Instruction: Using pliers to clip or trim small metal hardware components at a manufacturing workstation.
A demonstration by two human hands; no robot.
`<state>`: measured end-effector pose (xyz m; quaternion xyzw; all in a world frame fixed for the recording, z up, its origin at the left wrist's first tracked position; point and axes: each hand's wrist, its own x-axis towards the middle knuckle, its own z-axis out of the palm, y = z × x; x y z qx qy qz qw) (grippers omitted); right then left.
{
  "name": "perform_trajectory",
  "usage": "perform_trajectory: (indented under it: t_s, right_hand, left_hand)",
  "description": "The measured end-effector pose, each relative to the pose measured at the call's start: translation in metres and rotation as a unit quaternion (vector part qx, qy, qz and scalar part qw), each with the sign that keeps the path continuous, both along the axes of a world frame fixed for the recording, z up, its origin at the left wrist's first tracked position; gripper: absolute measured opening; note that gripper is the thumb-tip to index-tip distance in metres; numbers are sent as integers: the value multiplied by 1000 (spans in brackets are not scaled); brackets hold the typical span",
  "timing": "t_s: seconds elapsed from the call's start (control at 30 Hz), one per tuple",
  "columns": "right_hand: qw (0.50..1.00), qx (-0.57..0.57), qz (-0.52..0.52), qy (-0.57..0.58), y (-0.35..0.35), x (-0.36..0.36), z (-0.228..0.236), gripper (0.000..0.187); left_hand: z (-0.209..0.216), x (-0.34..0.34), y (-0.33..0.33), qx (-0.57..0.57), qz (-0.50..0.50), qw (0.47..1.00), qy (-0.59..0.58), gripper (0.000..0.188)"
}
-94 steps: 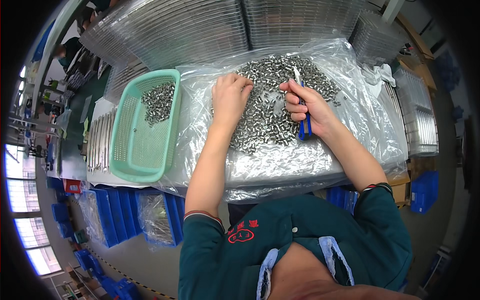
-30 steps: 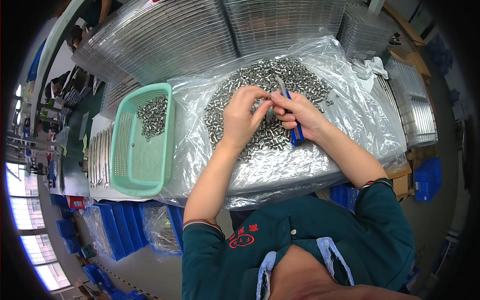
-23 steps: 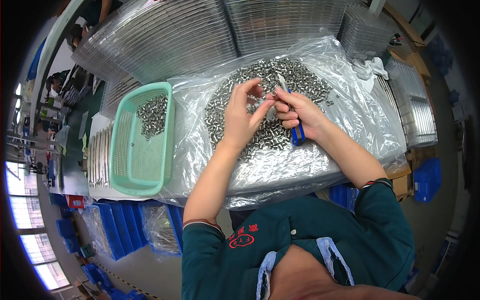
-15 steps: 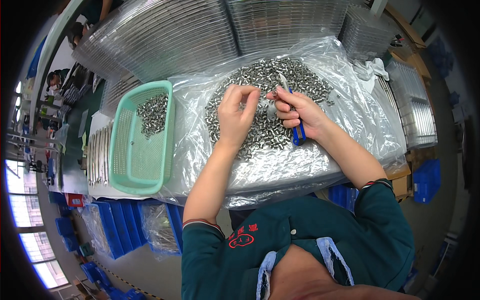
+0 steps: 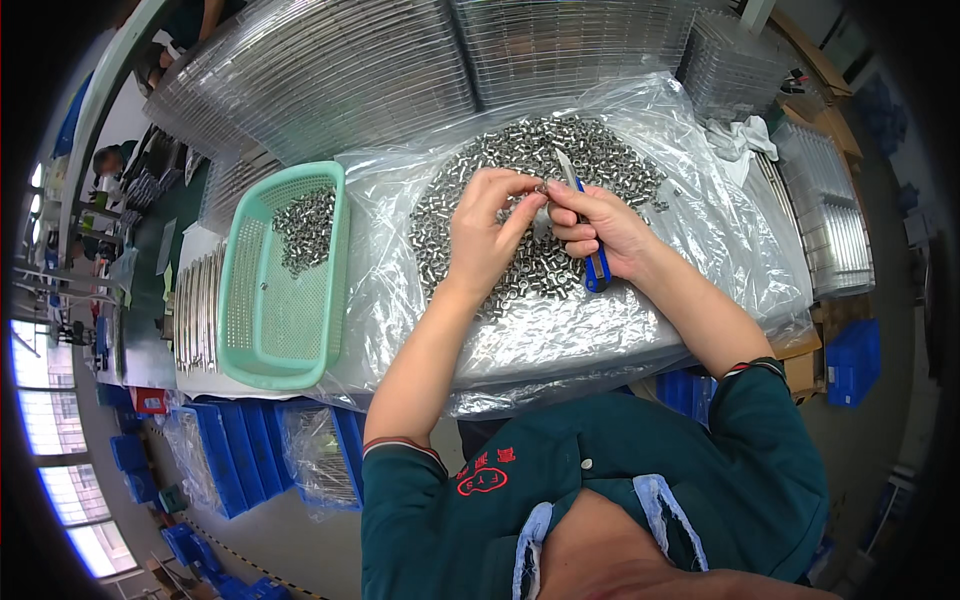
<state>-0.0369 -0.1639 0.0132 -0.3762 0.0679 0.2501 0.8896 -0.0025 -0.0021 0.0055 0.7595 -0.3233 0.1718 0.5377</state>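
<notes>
Both hands meet over a wide heap of small shiny metal fittings (image 5: 540,275) spread on clear plastic sheeting. A blue utility knife (image 5: 597,265) lies in the grip of my right hand (image 5: 612,232), its blade pointing up and away past the fingers. Between the fingertips of both hands is one small metal fitting (image 5: 543,187), mostly covered by the fingers. My left hand (image 5: 487,232) closes its thumb and forefinger on that piece. To the left, a pale green plastic basket (image 5: 232,320) contains a smaller pile of similar fittings (image 5: 306,228) toward its far end.
Tall stacks of clear plastic trays (image 5: 340,90) line the table's far side, with another stack (image 5: 835,215) at right. Metal rods (image 5: 200,305) lie left of the basket. Blue bins (image 5: 235,455) stand below the table's edge. A white cloth (image 5: 738,138) rests at far right.
My left hand has moved right and its fingertips now join the right hand's at the small fitting. The right hand and knife have hardly moved.
</notes>
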Motion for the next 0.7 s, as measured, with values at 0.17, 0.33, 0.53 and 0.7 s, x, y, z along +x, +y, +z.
perform_trajectory:
  t_s: [0.17, 0.33, 0.53, 0.7]
  right_hand:
    - [1000, -8, -5, -6, 1, 0, 1, 15]
    - [1000, -10, -3, -2, 1, 0, 3, 15]
    - [999, -30, -10, -15, 1, 0, 3, 17]
    - [991, -115, -21, -62, 2, -2, 8, 20]
  left_hand:
    - [1, -1, 0, 11, 12, 1000, -10, 14]
    - [3, -4, -3, -37, -7, 998, 44, 14]
    - [-3, 2, 2, -16, -21, 999, 29, 19]
    - [-5, 3, 1, -170, -104, 953, 226, 15]
